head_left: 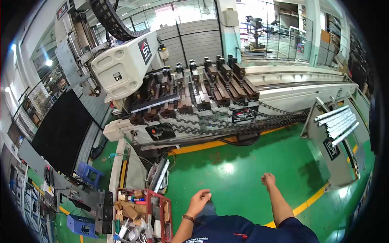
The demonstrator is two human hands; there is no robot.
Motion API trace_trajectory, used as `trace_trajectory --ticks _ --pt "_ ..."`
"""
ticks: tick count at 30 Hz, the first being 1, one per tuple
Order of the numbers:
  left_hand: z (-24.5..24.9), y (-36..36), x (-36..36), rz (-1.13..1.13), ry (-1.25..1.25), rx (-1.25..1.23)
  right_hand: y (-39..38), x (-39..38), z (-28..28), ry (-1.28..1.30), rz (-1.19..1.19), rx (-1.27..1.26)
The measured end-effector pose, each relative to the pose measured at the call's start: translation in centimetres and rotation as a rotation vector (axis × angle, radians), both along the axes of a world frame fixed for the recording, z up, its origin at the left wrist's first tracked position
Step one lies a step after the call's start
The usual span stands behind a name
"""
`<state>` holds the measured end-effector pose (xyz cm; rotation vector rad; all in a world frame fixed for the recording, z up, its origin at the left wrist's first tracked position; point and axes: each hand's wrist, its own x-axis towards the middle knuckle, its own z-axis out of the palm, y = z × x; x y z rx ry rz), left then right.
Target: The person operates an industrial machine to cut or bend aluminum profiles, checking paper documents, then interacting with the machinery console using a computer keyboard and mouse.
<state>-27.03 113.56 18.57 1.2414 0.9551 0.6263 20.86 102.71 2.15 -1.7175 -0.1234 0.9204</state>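
My left hand hangs in front of me over the green floor, fingers loosely curled, holding nothing; a watch sits on its wrist. My right hand is stretched forward and to the right, fingers bent, also with nothing in it. Nearest to the left hand is a red cart holding wooden blocks and small tools. Ahead stands a large white machine head over a row of dark clamps on a long bed.
Coiled hoses and a cable chain run along the machine's front, behind a yellow floor line. A grey rack with aluminium profiles stands at right. A blue stool and a black panel are at left.
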Motion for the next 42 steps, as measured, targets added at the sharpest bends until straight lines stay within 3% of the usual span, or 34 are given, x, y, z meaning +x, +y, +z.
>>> trace_trajectory --ticks 4,9,11,13,17,20,23,24,26,27,29,34,37,40,42 --pt "-0.9 10.4 0.2 0.146 0.018 -0.025 19.6 -3.8 2.9 -0.078 0.24 0.125" --pt "-0.9 26.8 -0.3 0.29 -0.002 -0.012 37.8 -8.0 6.3 -0.126 0.562 0.186" --pt "0.5 33.4 -0.4 0.333 -0.041 0.027 44.7 -7.8 8.3 -0.192 0.617 0.19" --pt "2.8 39.2 -0.3 0.363 -0.055 0.064 52.3 -5.7 6.0 -0.318 0.613 0.293" --pt "5.0 48.2 0.5 0.386 -0.081 0.072 66.4 -5.0 7.8 -0.271 0.608 0.436" --pt "4.3 53.3 1.3 0.403 -0.108 0.048 77.1 -6.2 12.4 -0.469 0.709 0.375" --pt "4.8 57.6 2.4 0.48 -0.097 -0.018 89.2 -7.7 17.0 -0.598 0.842 0.501" --pt "4.3 59.0 2.3 0.512 -0.083 -0.041 93.8 -8.0 18.6 -0.7 0.882 0.449" --pt "2.3 63.1 2.5 0.592 -0.03 -0.066 104.0 -8.5 20.0 -0.629 0.912 0.517" --pt "1.8 65.1 2.5 0.65 -0.029 -0.093 108.1 -8.8 22.1 -0.812 0.905 0.571" --pt "1.1 69.6 2.8 0.766 -0.033 -0.154 118.2 -9.5 22.8 -0.649 0.919 0.7" --pt "-1.7 80.5 3.7 1.025 -0.1 -0.249 140.5 -11.3 25.6 -1.014 0.916 0.601" --pt "-3.4 85.7 3.8 1.127 -0.05 -0.299 151.3 -12.8 24.7 -1.139 0.856 0.634" --pt "-5.4 88.9 3.9 1.254 -0.087 -0.346 158.3 -14.6 25.3 -1.204 0.965 0.434" --pt "-6.3 90.9 3.9 1.295 -0.033 -0.39 162.8 -15.8 23.3 -1.301 0.911 0.563"
